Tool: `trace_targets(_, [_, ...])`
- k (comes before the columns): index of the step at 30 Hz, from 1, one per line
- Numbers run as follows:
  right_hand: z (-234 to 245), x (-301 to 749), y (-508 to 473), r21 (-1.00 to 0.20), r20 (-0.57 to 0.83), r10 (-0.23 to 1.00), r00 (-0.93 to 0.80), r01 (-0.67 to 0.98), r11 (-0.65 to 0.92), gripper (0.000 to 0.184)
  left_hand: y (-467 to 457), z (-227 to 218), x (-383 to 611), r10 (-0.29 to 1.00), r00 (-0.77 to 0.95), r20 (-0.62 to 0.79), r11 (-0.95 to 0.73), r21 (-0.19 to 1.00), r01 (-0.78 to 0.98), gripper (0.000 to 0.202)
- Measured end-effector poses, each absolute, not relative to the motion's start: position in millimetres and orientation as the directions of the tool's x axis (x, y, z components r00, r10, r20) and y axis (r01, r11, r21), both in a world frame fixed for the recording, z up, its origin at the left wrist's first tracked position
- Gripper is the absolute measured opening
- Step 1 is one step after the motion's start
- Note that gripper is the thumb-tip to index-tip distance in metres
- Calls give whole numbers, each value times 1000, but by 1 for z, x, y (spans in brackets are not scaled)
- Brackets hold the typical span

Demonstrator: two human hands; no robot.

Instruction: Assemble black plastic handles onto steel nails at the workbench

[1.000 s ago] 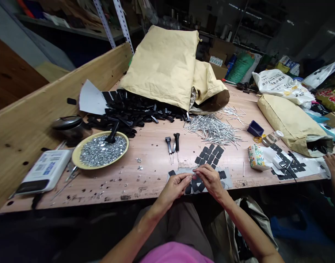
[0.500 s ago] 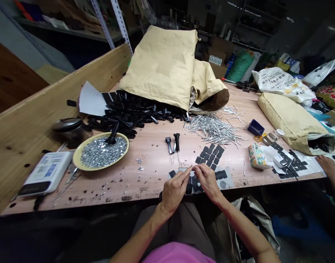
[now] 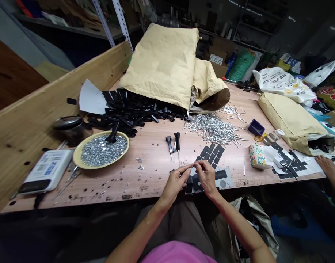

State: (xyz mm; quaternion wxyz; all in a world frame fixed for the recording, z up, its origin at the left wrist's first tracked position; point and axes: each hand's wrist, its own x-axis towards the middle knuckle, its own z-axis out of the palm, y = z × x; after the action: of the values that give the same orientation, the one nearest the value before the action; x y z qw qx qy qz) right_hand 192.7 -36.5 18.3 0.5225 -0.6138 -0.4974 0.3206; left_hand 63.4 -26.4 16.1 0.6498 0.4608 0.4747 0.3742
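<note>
My left hand (image 3: 176, 181) and my right hand (image 3: 208, 179) meet fingertip to fingertip near the table's front edge. Both are closed in a pinch; whatever sits between the fingertips is too small to make out. Beneath them lies a grey sheet (image 3: 228, 179) carrying black rounded pads (image 3: 221, 175), partly hidden by my hands. More black pads (image 3: 211, 155) continue just beyond. Farther forward lie black-headed pieces (image 3: 168, 140) with thin metal shafts. Behind these, to the right, a heap of thin metal rods (image 3: 215, 128) is spread out.
A yellow bowl (image 3: 77, 160) of small shiny metal pieces stands left, beside a white box-like device (image 3: 48, 171). Black plastic parts (image 3: 129, 109) pile up under a large paper sack (image 3: 162, 65). At right are a tissue box (image 3: 256, 156), another sack (image 3: 290, 120) and another person's hand (image 3: 324, 164).
My left hand has turned slightly, and its fingers have shifted a little. Both hands stay together over the grey sheet, fingertips still pinched. The view has moved only slightly.
</note>
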Motion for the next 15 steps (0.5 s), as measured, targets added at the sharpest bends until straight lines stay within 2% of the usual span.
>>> trace_targets(3, [17, 193, -29, -985, 77, 946, 314, 170, 23, 30, -24, 22, 64, 814, 391, -430, 520, 839, -159, 64])
trace_targets(9, [7, 192, -23, -973, -199, 962, 190, -155, -170, 45, -23, 27, 64, 803, 394, -447, 542, 822, -174, 69])
trace_targets(12, [6, 192, -24, -965, -217, 957, 195, -193, -179, 44, -23, 26, 65, 803, 405, -439, 540, 823, -178, 67])
trace_targets(15, [8, 193, -26, -981, -158, 963, 220, -150, -126, 39, -23, 26, 65, 800, 411, -437, 542, 821, -181, 67])
